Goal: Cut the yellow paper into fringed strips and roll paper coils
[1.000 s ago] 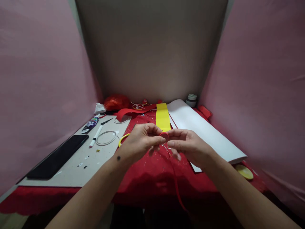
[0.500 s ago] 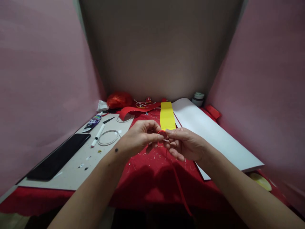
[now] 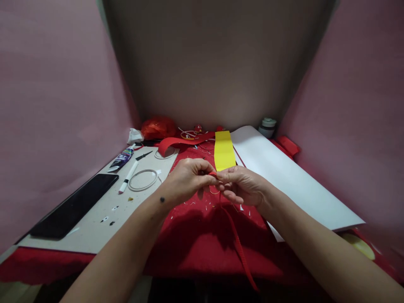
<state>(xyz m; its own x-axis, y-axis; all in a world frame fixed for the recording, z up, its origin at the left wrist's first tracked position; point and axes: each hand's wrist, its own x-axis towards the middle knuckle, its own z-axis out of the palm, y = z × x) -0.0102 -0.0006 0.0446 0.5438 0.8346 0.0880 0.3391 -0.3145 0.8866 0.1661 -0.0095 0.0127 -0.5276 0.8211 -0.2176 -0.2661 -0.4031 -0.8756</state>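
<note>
My left hand (image 3: 186, 181) and my right hand (image 3: 244, 185) meet above a red cloth (image 3: 205, 235), fingertips pinched together on a small red coil of paper strip (image 3: 213, 174). The strip's loose tail (image 3: 238, 246) hangs down from the coil toward the table's near edge. Both hands are closed on the coil. A yellow paper strip (image 3: 224, 155) lies flat just beyond my fingers. Small white paper scraps dot the cloth under my hands.
On the grey board at left lie a black phone (image 3: 72, 206), a white pen (image 3: 128, 178), a glue tube (image 3: 121, 159), a small knife (image 3: 142, 155) and a wire ring (image 3: 143, 180). A white sheet (image 3: 293, 181) lies right. A red band (image 3: 179, 145), an orange bag (image 3: 158, 127) and a jar (image 3: 267, 126) sit at the back. Pink walls close both sides.
The view shifted, so the table items sit further right and up. My hands stay pinched on the red coil, turned slightly, with the strip's tail hanging longer in view.
</note>
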